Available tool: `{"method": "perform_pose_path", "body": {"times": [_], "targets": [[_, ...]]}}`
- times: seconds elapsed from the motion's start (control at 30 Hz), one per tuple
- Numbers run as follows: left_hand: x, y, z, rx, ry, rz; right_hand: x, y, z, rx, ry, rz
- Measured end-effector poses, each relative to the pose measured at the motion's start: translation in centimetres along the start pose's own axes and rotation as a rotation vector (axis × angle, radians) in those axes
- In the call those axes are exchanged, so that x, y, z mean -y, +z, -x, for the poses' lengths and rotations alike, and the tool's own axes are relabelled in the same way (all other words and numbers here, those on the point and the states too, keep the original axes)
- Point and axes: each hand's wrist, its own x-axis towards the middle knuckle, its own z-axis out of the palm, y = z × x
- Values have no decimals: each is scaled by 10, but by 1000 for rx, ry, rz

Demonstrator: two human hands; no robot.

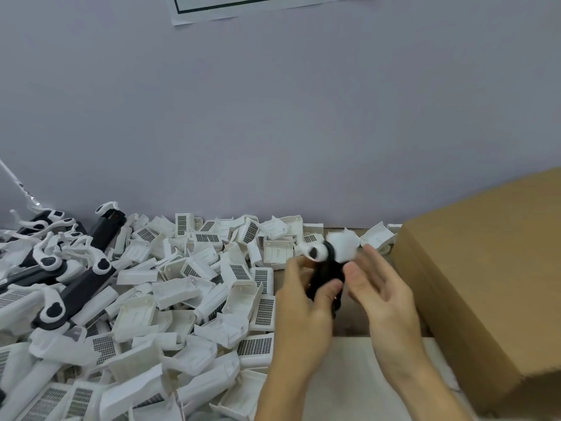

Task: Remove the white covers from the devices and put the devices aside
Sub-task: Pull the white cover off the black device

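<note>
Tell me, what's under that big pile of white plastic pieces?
Mostly more of the same. The pile of white covers hides whatever it sits on. Bare tabletop shows only near the hands, beside the cardboard box. Whether anything else lies buried cannot be seen.

Matt white plastic covers (194, 288), devices (76, 287) – black matt plastic, white ends – cardboard box (485, 287), brown, matt

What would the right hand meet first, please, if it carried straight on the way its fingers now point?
Probably the blurred white cover at the top of the black device; the right hand has fingers pointing up-left towards it, though depth is unclear.
</note>
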Motion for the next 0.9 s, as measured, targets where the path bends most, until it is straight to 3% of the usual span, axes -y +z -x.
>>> {"method": "perform_pose_path", "body": {"times": [0.13,0.23,0.3,0.43,0.6,0.73,0.9], "targets": [[-10,-6,-10,-318,-289,523,-3,-6,-4,-141,84,-50],[-15,-16,-11,-360,-412,904,-4,-7,-5,-169,123,-9],[-17,-19,-9,-307,-432,1024,-4,-6,-5,-158,147,13],[-21,-14,-9,-277,-415,972,-6,-3,-4,-67,197,37],[-18,-15,-9,-247,-386,992,-4,1,1,182,270,5],[-15,-15,-8,-183,-432,805,-1,4,8,411,258,33],[-19,-12,-4,-82,-430,614,3,12,11,339,230,95]]}}
